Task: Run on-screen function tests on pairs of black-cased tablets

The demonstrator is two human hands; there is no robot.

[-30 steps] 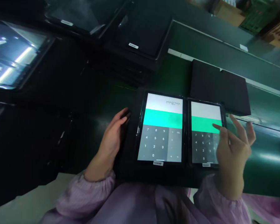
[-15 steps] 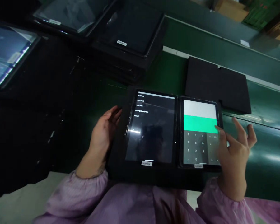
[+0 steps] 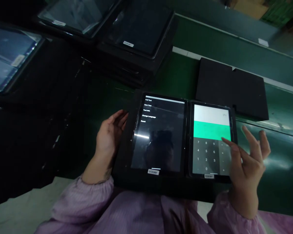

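Two tablets lie side by side in a black foam tray [image 3: 127, 169] in front of me. The left tablet [image 3: 158, 133] shows a dark menu with several white text lines. The right tablet [image 3: 211, 139] shows a calculator with a green band and a number pad. My left hand [image 3: 109, 136] rests open against the tray's left edge, fingers loosely curled. My right hand [image 3: 246, 159] hovers over the right tablet's right side with fingers spread; its forefinger reaches onto the keypad.
A green conveyor belt [image 3: 278, 162] runs under the tray. A black foam piece [image 3: 231, 87] lies behind the tablets. Stacks of trays with dark tablets [image 3: 139, 35] fill the back left, and another tablet [image 3: 9, 58] sits at far left.
The left tablet's screen switched from the calculator to a dark menu. A small entry has appeared on the right tablet's display. My left hand drew slightly back from the tray edge.
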